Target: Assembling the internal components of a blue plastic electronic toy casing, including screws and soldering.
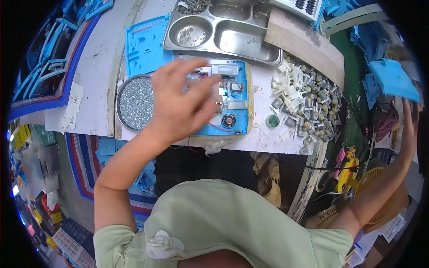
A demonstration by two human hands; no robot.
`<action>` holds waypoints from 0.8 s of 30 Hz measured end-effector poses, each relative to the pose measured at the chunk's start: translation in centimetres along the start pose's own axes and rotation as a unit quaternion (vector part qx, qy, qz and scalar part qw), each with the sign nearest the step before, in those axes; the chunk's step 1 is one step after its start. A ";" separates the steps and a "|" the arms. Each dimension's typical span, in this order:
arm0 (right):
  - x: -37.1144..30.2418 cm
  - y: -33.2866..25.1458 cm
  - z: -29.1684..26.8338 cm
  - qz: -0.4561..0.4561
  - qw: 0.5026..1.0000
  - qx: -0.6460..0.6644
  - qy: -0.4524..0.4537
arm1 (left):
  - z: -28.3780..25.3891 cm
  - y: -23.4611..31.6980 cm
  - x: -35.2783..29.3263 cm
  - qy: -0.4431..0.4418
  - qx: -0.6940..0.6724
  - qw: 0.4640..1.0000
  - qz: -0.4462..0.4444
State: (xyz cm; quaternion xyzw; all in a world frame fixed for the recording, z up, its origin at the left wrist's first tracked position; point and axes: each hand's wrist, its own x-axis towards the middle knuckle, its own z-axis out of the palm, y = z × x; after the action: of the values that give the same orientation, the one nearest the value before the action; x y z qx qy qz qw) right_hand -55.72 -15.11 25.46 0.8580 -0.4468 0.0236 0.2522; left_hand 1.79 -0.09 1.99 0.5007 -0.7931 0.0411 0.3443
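My left hand [182,100] reaches over an opened blue plastic casing [242,117], its fingers spread and curved, gripping nothing that I can see. It hides the casing's left part. Inside the casing sit a small round speaker [228,120], grey-white plastic parts and thin wires. Out to the far right, my right hand [410,117] grips a light blue plastic panel [393,80] by its lower edge, slightly blurred. Beside my left wrist stands a round dish [118,109] full of small silver screws [136,102].
A steel compartment tray [210,41] with springs and small metal parts lies behind the casing. To its right are a wooden board [308,40] and a heap of small geared motors [308,102]. A blue panel [147,44] lies back left; a blue-edged bin [49,105] holds more panels.
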 end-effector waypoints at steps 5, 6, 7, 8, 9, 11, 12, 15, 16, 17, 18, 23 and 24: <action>0.9 -27.6 0.6 0.061 0.856 0.478 0.189 | -2.8 2.3 -0.5 -0.117 -0.659 0.648 -0.364; 2.1 -31.8 2.0 0.033 0.843 0.491 0.216 | -3.3 2.7 -0.8 -0.136 -0.726 0.543 -0.398; 3.1 -34.6 1.9 0.007 0.854 0.472 0.217 | -3.2 2.2 -0.6 -0.129 -0.752 0.511 -0.396; 4.0 -37.4 1.9 -0.017 0.864 0.453 0.219 | -2.9 1.7 -0.3 -0.126 -0.776 0.476 -0.395; 4.6 -38.0 2.3 -0.024 0.832 0.512 0.213 | -2.7 1.2 -0.2 -0.119 -0.795 0.444 -0.395; 6.5 -38.0 3.8 -0.015 0.731 0.652 0.199 | -3.5 -0.6 1.4 -0.034 -0.695 0.596 -0.401; 7.1 -37.7 4.6 0.024 0.703 0.692 0.160 | -4.1 -1.7 2.2 -0.014 -0.670 0.646 -0.366; 8.6 -38.4 6.8 0.181 0.666 0.724 -0.013 | -6.0 -5.7 2.6 0.094 -0.590 0.736 -0.319; 8.6 -39.3 7.3 0.102 0.763 0.638 0.005 | -6.3 -6.5 2.6 0.138 -0.563 0.753 -0.311; 8.5 -40.6 8.0 0.019 0.842 0.539 0.022 | -6.4 -6.3 2.6 0.152 -0.560 0.753 -0.310; 8.5 -41.8 8.6 -0.063 0.901 0.427 0.039 | -6.7 -5.9 2.5 0.165 -0.559 0.752 -0.309; 8.3 -44.9 9.4 -0.021 0.940 0.337 0.053 | -5.6 -5.4 -0.2 0.164 -0.604 0.701 -0.343; 8.0 -45.2 9.6 -0.019 0.941 0.332 0.054 | -5.5 -5.1 -0.5 0.170 -0.602 0.693 -0.358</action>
State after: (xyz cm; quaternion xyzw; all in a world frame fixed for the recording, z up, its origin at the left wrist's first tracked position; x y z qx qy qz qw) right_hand -17.50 -4.09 0.59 0.8986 -0.3833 0.2121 -0.0232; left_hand 8.93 0.01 4.40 0.4162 -0.3371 -0.4875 0.6895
